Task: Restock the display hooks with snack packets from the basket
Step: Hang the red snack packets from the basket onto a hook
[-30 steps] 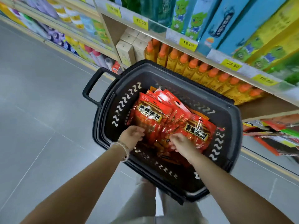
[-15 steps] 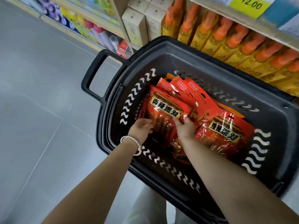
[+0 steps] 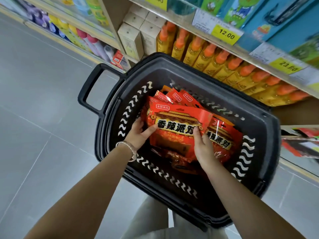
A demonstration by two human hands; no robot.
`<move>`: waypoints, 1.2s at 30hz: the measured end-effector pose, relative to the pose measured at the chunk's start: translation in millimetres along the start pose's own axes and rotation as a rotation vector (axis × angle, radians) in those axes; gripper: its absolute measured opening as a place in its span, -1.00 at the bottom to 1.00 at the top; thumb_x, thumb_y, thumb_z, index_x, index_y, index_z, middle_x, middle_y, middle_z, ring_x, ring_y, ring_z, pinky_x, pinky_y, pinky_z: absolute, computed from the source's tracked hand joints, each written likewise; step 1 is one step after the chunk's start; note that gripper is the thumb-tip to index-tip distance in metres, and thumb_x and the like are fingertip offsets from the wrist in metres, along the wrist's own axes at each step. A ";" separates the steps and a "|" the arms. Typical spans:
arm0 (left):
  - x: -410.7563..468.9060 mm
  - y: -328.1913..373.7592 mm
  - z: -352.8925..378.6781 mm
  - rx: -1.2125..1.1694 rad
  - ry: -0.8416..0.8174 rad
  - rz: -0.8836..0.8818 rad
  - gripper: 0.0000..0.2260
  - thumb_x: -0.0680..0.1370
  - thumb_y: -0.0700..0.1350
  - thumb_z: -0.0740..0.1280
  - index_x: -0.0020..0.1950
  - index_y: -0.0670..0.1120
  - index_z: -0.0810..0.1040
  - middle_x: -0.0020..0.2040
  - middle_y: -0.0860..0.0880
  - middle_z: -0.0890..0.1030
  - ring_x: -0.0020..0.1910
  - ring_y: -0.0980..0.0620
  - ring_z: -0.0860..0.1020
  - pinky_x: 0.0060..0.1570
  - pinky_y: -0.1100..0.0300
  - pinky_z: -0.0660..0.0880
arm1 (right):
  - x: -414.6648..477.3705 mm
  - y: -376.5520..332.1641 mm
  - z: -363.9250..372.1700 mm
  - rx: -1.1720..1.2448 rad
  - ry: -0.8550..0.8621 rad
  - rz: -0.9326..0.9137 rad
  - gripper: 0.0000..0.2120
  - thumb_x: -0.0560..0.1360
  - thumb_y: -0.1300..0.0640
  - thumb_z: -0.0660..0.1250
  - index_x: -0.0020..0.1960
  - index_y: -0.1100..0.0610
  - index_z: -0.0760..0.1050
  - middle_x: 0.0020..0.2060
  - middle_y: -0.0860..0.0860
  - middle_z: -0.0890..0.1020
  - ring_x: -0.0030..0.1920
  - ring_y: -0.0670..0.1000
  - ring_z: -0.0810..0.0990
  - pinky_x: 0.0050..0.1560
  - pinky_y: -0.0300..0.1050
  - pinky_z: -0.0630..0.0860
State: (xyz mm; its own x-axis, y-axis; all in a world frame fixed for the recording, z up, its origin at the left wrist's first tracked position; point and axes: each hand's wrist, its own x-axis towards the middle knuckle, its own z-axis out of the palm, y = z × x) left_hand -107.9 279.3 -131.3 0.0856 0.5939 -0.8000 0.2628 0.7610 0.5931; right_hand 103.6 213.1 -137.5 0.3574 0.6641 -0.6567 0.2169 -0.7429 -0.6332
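Both hands have shifted since half a second ago, from the pile's near edge onto one packet. Black slotted plastic basket (image 3: 198, 73) holds glossy red snack packets (image 3: 174, 98). Topmost red packet with a black lettered band (image 3: 179, 125) lies on the pile, its long axis 9 to 3 o'clock and its header at 12. Left hand (image 3: 139, 133) pinches its 9 o'clock end and right hand (image 3: 203, 147) grips its 3 o'clock end, both equally near.

Grey tiled floor (image 3: 39, 104); wooden shelving (image 3: 110, 23) stocked, yellow price tags (image 3: 226, 34).
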 end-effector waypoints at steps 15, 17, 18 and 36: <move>11.6 -12.0 -26.3 0.250 0.593 0.126 -0.82 0.55 0.02 0.28 -0.20 0.00 0.38 -0.30 0.10 0.49 -0.33 0.16 0.47 -0.40 0.24 0.31 | 70.5 9.1 48.1 0.101 0.038 0.252 -0.72 0.50 -0.14 0.31 0.06 0.04 0.45 0.02 0.04 0.60 -0.03 0.07 0.58 0.08 0.02 0.52; 12.3 -17.2 -25.2 0.262 0.600 0.121 -0.84 0.56 0.01 0.26 -0.18 0.01 0.38 -0.30 0.12 0.48 -0.33 0.19 0.45 -0.40 0.28 0.27 | 79.4 8.5 56.0 0.069 0.062 0.213 -0.71 0.46 -0.12 0.37 0.06 0.04 0.48 -0.06 0.02 0.59 -0.12 0.03 0.54 -0.06 -0.11 0.45; 12.2 -19.7 -25.1 0.263 0.591 0.115 -0.83 0.57 0.01 0.26 -0.20 0.04 0.37 -0.29 0.12 0.49 -0.32 0.20 0.46 -0.40 0.29 0.27 | 82.1 8.6 58.8 0.031 0.069 0.183 -0.70 0.46 -0.10 0.38 0.08 0.06 0.51 -0.10 0.00 0.57 -0.15 0.02 0.51 -0.10 -0.14 0.40; -72.1 25.3 6.0 0.166 0.221 0.109 -0.82 0.50 0.00 0.37 -0.29 -0.01 0.55 -0.29 -0.01 0.59 -0.21 -0.02 0.54 -0.14 0.15 0.43 | -72.6 45.2 -68.6 0.219 0.218 0.092 -0.78 0.56 -0.06 0.26 -0.05 0.07 0.55 -0.12 0.07 0.63 -0.07 0.05 0.60 0.04 -0.02 0.52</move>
State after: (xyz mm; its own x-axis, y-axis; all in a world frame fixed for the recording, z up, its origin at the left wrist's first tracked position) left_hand -101.6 254.2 -59.2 -0.0841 0.7263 -0.6823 0.4184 0.6471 0.6373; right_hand 149.8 125.6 -90.3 0.5576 0.5442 -0.6269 -0.0177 -0.7472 -0.6643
